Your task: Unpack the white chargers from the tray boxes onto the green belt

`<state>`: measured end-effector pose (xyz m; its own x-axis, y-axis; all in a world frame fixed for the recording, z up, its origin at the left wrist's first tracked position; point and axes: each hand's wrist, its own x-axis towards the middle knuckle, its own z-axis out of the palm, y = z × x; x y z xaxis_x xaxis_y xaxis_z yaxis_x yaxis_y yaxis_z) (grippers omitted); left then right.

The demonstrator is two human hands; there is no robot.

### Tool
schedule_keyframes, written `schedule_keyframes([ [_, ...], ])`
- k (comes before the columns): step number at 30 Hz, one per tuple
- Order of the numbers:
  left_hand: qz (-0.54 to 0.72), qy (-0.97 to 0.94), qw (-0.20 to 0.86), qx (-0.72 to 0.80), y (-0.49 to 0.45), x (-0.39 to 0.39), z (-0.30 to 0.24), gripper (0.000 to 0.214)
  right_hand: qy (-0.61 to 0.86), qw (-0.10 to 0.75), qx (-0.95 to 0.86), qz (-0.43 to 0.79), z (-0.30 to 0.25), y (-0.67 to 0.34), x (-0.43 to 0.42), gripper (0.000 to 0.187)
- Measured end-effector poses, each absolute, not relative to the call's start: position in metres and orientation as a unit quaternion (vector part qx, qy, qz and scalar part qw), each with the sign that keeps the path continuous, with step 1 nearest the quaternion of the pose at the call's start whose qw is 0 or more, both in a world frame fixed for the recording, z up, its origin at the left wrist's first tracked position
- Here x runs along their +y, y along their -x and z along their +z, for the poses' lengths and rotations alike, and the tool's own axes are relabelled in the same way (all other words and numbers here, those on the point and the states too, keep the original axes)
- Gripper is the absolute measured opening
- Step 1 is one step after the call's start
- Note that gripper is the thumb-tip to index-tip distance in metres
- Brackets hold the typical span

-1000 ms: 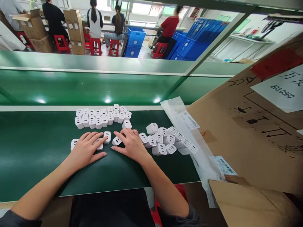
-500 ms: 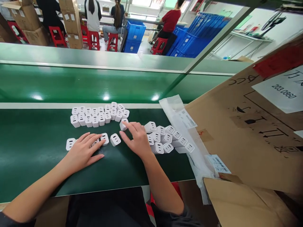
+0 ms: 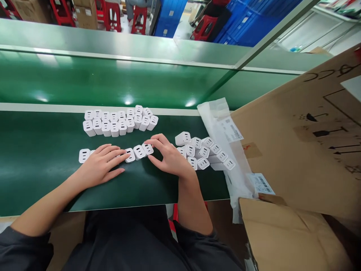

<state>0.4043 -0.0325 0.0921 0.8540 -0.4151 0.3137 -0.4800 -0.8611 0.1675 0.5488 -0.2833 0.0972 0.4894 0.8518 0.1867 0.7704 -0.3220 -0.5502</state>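
My left hand [image 3: 100, 165] lies stretched out over the front row of white USB charger blocks, covering several of them. A charger block [image 3: 84, 156] shows at the row's left end, past the wrist side. Right of the fingertips stand a charger block [image 3: 130, 155] and a tilted charger block [image 3: 139, 152]. My right hand [image 3: 169, 156] has thumb and fingers closed about another charger block [image 3: 147, 149], which touches the tilted one. Behind them, a double row of upright charger blocks [image 3: 114, 128] stands near the back edge. Right of my right hand lies a loose group of charger blocks [image 3: 203, 152].
A white plastic bag [image 3: 218, 124] with labels lies at the right, against a large open cardboard box [image 3: 282, 143]. The green bench [image 3: 42, 135] ends at a raised green panel [image 3: 98, 82]. Blue crates [image 3: 169, 19] and red stools [image 3: 139, 20] stand beyond.
My right hand has brought a charger block from beside the back rows to the right end of the front row. The left hand stays on that row; the view has tipped downward.
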Motion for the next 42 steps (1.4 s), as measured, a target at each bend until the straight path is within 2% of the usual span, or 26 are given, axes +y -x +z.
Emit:
schedule_keyframes([
  [3,0.145,-0.958,0.108,-0.224,-0.404,-0.034,0.092,0.042,0.805,0.289,-0.512,0.081,0.095,-0.547,-0.280,0.054],
  [9,0.137,-0.959,0.100,-0.226,-0.407,-0.034,0.090,0.039,0.776,0.288,-0.552,0.103,0.086,-0.540,-0.272,0.042],
  [23,0.095,-0.957,0.132,-0.238,-0.407,-0.029,0.096,0.046,0.765,0.221,-0.600,0.075,0.088,-0.532,-0.269,0.041],
  [42,0.094,-0.961,0.133,-0.225,-0.407,-0.030,0.098,0.046,0.767,0.234,-0.593,0.074,0.089,-0.535,-0.269,0.052],
])
